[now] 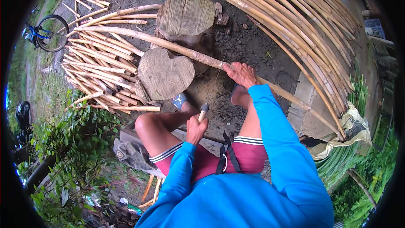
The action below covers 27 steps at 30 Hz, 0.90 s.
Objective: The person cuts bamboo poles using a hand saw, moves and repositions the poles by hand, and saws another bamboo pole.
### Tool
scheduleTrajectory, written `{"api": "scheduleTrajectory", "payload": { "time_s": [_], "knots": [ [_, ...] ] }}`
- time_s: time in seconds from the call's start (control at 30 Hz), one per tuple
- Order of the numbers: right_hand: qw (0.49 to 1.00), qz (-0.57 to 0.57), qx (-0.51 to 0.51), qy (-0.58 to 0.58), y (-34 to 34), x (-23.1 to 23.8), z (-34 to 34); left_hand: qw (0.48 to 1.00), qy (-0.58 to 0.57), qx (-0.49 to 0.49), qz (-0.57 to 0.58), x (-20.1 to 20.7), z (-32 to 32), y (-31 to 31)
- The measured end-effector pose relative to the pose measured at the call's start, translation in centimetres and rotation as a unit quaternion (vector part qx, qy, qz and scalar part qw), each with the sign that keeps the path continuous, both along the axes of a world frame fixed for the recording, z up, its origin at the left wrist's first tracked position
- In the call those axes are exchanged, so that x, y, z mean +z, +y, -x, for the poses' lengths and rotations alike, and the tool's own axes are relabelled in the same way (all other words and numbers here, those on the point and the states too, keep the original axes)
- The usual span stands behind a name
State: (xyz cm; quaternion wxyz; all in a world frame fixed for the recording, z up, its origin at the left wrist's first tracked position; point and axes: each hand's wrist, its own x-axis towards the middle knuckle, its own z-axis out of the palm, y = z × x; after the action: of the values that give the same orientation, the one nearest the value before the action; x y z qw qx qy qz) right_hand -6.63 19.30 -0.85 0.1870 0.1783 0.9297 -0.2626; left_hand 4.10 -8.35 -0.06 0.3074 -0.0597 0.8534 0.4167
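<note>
My right hand (pixel 242 75) is closed around a long bamboo pole (pixel 181 50). The pole runs slantwise from the far left, between two wood stumps, past my right knee to the lower right. Whether it rests on either stump I cannot tell. The near stump (pixel 166 74) has a flat, notched top; the far stump (pixel 185 14) is broader. Above my left thigh, my left hand (pixel 197 130) is closed on a short wooden handle (pixel 203 112) with a dark band near its end. The rest of that tool is hidden by my fist.
Cut bamboo pieces (pixel 101 67) lie heaped left of the stumps. Long bamboo poles (pixel 291 21) lie side by side at the far right. A pale sack (pixel 352 126) sits at their near end. Leafy plants (pixel 71 143) grow at the left, and a bicycle wheel (pixel 51 33) stands beyond.
</note>
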Motion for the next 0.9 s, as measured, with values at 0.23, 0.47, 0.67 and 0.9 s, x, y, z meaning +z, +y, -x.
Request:
{"api": "scheduleTrajectory", "payload": {
  "time_s": [0.23, 0.47, 0.67, 0.9],
  "knots": [
    [1.0, 0.011, -0.026, 0.011, -1.0, 1.1, 0.1, 0.997, 0.059, 0.025, 0.03, -2.3, 2.9, 3.3],
    [1.0, 0.014, -0.027, -0.001, 0.4, 0.7, -0.6, 0.999, 0.037, -0.009, 0.013, -0.1, 2.6, 3.3],
    [0.999, 0.021, -0.005, 0.035, -1.1, 0.9, 0.0, 0.995, 0.09, 0.001, 0.042, -3.2, 4.0, 2.2],
    [0.99, 0.024, 0.141, 0.015, 2.4, 0.4, -0.2, 0.994, 0.081, -0.011, 0.071, -2.7, 5.5, 5.3]
  ]
}}
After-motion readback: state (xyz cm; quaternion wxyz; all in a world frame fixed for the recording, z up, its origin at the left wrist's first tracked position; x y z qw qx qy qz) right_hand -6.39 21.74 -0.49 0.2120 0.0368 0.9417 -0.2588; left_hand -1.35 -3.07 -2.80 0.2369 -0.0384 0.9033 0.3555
